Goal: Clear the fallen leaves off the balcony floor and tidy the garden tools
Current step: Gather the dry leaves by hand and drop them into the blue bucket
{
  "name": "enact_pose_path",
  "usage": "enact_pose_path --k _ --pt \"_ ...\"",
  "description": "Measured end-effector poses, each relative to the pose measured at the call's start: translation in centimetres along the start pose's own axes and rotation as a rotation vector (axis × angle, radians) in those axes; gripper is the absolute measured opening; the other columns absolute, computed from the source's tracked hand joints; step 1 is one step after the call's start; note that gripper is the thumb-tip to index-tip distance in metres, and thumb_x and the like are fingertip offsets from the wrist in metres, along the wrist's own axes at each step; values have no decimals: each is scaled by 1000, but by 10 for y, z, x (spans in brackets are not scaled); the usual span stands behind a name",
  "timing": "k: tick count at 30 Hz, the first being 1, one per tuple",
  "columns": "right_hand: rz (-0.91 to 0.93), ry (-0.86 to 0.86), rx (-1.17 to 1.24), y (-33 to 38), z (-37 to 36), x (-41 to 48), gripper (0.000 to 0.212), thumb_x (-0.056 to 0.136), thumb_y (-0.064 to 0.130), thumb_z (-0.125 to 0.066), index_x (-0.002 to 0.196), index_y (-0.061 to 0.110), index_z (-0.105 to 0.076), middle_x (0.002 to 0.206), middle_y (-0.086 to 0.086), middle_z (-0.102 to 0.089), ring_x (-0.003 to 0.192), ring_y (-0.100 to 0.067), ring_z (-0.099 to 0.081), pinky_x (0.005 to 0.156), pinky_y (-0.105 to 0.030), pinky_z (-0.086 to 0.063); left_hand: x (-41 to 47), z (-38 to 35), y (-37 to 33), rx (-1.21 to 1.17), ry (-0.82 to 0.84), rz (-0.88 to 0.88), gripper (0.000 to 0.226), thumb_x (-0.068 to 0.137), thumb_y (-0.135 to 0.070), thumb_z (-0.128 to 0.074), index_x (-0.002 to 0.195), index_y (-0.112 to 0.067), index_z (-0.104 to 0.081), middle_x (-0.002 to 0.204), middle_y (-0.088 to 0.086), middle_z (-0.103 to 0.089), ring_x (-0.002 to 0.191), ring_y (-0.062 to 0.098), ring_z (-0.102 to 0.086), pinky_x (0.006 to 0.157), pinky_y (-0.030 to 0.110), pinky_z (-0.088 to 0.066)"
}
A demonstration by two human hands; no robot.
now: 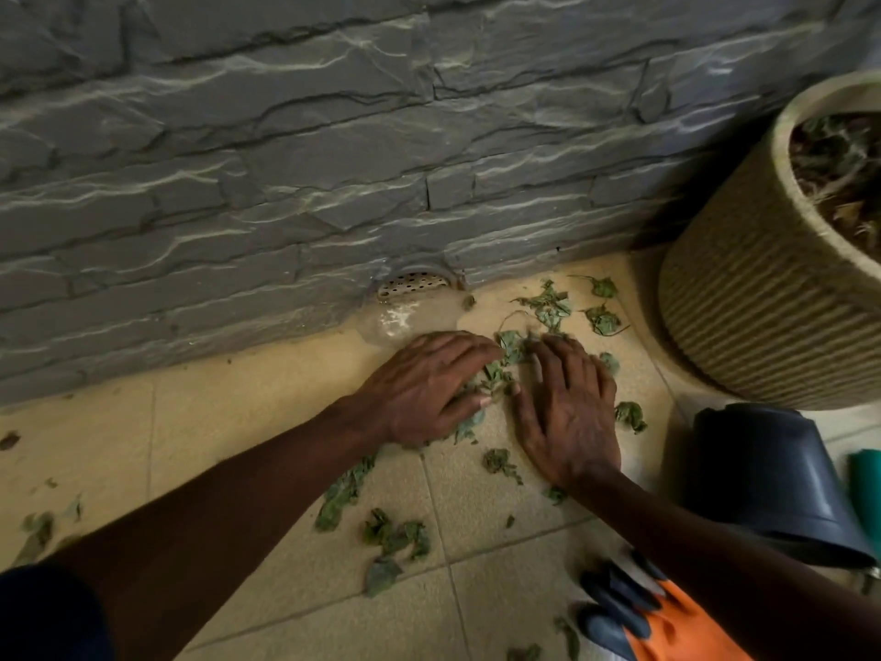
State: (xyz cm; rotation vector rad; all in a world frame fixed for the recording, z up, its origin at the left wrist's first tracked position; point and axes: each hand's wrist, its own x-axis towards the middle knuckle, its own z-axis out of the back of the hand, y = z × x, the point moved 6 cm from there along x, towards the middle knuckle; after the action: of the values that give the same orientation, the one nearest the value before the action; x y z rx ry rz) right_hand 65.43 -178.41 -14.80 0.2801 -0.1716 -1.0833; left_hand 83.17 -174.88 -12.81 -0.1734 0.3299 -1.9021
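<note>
With the left hand [429,388] and right hand [567,407] flat and spread over the leaves [500,369], sweep inward into 1 tight heap on the floor [238,422] before scooping.

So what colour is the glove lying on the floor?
Orange and dark grey glove, head view.

Left hand [429,388] and right hand [567,407] palm-down on tiled floor [238,422], fingers extended, green leaves [512,348] bunched between them, drain grille [414,283] at stone wall [333,136] base, ribbed planter [753,317], tipped dark pot [763,474], orange glove [667,627] at right.
</note>
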Motion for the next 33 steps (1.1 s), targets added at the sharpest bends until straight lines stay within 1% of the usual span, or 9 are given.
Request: enact_pose_path --k 3,8,12,17,20,22,25,29,33 --pt "-24 -63 6 -1 4 -3 65 101 58 -31 154 21 -36 160 -6 -34 152 -25 -26 124 -54 -16 -1 -2 5 24 -74 86 62 104 -56 -40 158 -26 -33 166 0 -29 153 20 -26 123 45 -25" --pt "-159 -180 47 -13 25 34 66 102 60 -32 155 20 -32 160 -11 -31 149 -31 -27 122 -58 -20 21 -18 11 44 36 193 74 104 -63 -32 164 -27 -12 174 -1 0 160 21 -1 129 46 -10" --pt "-294 -6 5 -39 27 92 67 104 58 -32 157 17 -25 164 -18 -22 153 -37 -17 122 -58 -19 24 -20 -1 1 -25 120 69 104 -63 -30 162 -25 -24 171 0 -20 159 19 -10 128 48 -16" --pt "119 99 -19 -27 10 64 61 106 53 -36 156 19 -32 165 -13 -25 156 -31 -16 126 -55 -18 41 -4 1 -48 -76 152 71 105 -63 -28 163 -24 -19 173 1 -13 159 18 -7 129 45 -12" --pt "342 119 38 -10 14 36 51 107 42 -44 152 18 -41 157 -8 -40 149 -24 -32 123 -52 -26 50 -6 -4 -53 3 123 76 103 -67 -24 165 -22 -15 173 3 -14 160 18 -8 129 46 -15" --pt "308 17 43 -13 28 25 46 106 39 -47 147 20 -46 150 -5 -46 144 -22 -38 122 -50 -24 47 -8 -14 -106 24 61 73 104 -65 -27 163 -23 -21 169 6 -28 156 20 -23 126 45 -24" --pt "36 -113 50 -33 41 12 50 104 49 -38 145 22 -46 151 -6 -42 148 -24 -31 123 -53 -19 31 -5 -24 -163 -88 31 63 105 -61 -33 157 -26 -35 157 4 -47 144 20 -42 119 45 -35" --pt "-214 -39 19 -46 29 2 76 100 67 -17 158 19 -26 167 -11 -21 157 -30 -10 126 -56 -5 10 -14 -13 -141 -108 140 67 104 -65 -28 158 -26 -33 165 1 -36 155 19 -25 127 47 -19" --pt "93 96 282 -17 19 3 71 104 60 -33 161 21 -21 170 -8 -18 157 -24 -13 125 -56 -20 0 -13 -25 -353 -122 110 63 105 -58 -38 159 -27 -30 165 -3 -33 152 12 -29 122 34 -29"
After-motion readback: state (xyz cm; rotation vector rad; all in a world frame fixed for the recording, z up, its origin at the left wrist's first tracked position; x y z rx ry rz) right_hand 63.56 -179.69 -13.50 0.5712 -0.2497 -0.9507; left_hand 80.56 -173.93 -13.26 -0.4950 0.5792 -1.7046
